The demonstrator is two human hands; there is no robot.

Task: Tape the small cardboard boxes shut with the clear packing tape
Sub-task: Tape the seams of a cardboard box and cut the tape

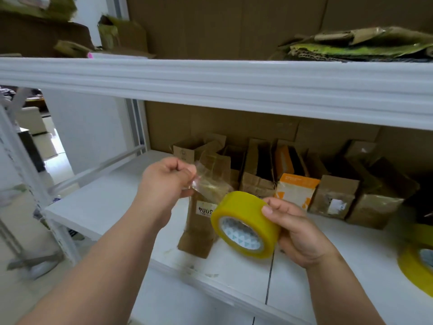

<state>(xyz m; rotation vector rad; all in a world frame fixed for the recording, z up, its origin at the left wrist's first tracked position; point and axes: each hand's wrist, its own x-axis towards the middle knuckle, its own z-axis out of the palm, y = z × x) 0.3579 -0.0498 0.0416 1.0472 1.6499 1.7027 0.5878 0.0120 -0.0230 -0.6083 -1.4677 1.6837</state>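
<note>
— Fingers (187, 171), left hand (164, 181)?
— Pinched on the pulled-out strip of clear tape (208, 181).
— Item beneath?
— Tall cardboard box (199, 231), upright on the white shelf (105, 202), labelled.
— Right hand (297, 231)?
— Curled around the yellowish tape roll (246, 224), thumb on top.
— Behind, rightward?
— Row of small boxes (297, 188); second roll (419, 263) at the edge.
</note>
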